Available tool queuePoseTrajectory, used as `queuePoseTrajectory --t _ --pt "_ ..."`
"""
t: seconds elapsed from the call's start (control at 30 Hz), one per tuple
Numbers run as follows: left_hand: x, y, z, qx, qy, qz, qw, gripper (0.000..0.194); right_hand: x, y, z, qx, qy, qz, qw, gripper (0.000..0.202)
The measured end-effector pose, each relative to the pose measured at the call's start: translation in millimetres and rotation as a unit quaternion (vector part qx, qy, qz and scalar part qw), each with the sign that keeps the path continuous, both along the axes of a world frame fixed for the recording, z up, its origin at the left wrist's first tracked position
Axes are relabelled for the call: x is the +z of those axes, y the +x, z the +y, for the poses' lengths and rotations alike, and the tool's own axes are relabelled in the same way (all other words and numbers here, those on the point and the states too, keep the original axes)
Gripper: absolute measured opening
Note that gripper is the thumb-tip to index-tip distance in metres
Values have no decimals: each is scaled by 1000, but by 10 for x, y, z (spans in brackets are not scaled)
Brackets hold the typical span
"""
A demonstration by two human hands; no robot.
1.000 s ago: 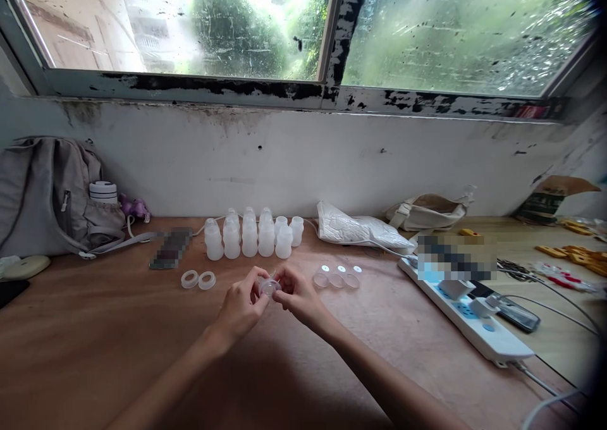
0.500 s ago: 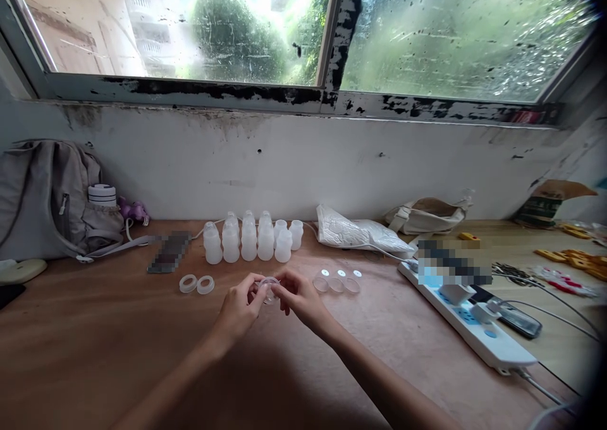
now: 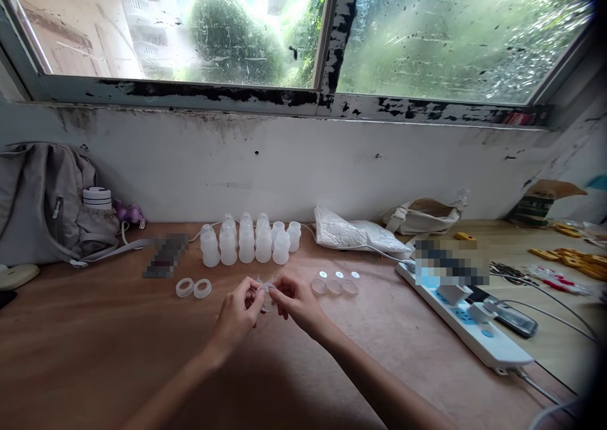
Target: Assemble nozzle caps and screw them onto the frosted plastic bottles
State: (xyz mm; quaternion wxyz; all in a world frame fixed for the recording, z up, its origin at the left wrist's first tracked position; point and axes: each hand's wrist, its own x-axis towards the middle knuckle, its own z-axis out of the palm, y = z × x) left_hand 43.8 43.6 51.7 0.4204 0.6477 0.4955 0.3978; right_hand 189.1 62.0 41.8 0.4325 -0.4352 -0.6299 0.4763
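Observation:
Between my two hands is a small clear plastic ring [image 3: 267, 289] with a see-through part below its rim; its exact make-up is partly hidden by the fingers. My left hand [image 3: 241, 307] pinches its left side with thumb and fingers. On the opposite side, my right hand [image 3: 294, 300] grips the rim, thumb on top. Two translucent screw rings [image 3: 202, 289] lie flat to the left of the hands. On the right sit three clear round pieces [image 3: 334, 286], with small white discs [image 3: 339, 275] just behind them. Several frosted bottles [image 3: 246, 243] stand upright beyond my hands.
A white power strip [image 3: 467, 319] with plugs and cables lies at the right, beside a phone [image 3: 516, 321]. Along the wall are a silver padded pouch [image 3: 351, 231] and a beige bag [image 3: 422, 215]. A grey backpack [image 3: 42, 202] leans at the left.
Both hands keep hold of the clear ring, with only slight finger shifts around its rim. The whole view has moved a little; the other things on the table stay put.

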Motion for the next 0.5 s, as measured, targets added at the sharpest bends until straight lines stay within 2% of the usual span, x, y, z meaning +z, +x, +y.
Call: queuePoseTrajectory --t 0.3,0.5 --pt "-38 8 -25 5 21 -2 1000 19 -19 -2 -12 -6 4 -16 1000 13" --pt "-77 5 -32 14 42 44 998 17 -1 -4 -44 -24 58 -69 996 9"
